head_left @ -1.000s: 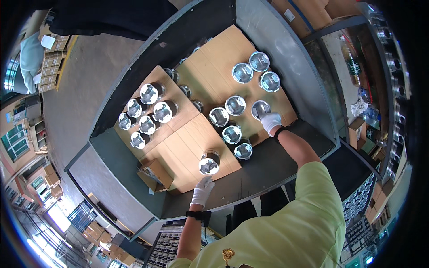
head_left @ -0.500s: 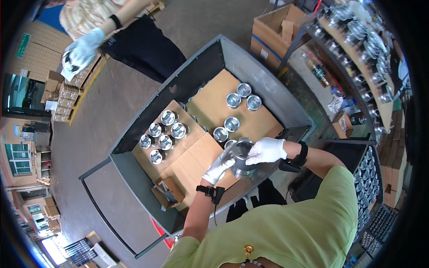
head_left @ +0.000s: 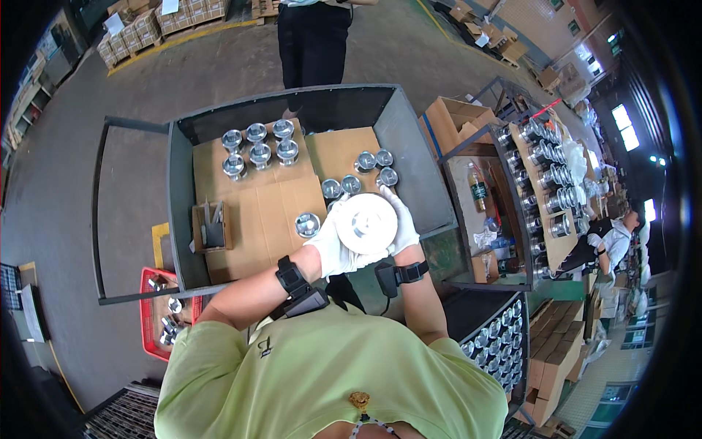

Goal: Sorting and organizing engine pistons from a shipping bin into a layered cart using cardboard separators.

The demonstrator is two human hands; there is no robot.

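Both my hands wear white gloves and hold one metal piston (head_left: 367, 223) over the near side of a grey cart. Its round, bright face is turned up toward me. My left hand (head_left: 330, 247) grips its left and lower rim; my right hand (head_left: 404, 228) closes on its right side. Just left of my left hand, a single piston (head_left: 307, 224) stands on the cardboard sheet (head_left: 267, 212). Beyond my hands, a pair of pistons (head_left: 351, 184) is partly hidden, with three pistons (head_left: 386, 176) further right. Several more pistons (head_left: 260, 155) stand in rows at the far left.
The grey cart's wall (head_left: 417, 161) surrounds the cardboard. A small open box (head_left: 212, 227) sits in its near left corner. Beside the cart are a red crate (head_left: 150, 322), a rack of pistons (head_left: 497, 340) and a loaded shelf (head_left: 548, 190). A person (head_left: 314, 44) stands behind the cart.
My view has swung, so the cart now lies squarer before me. The piston in my hands has been turned from its side to show its round face. The other person appears further right.
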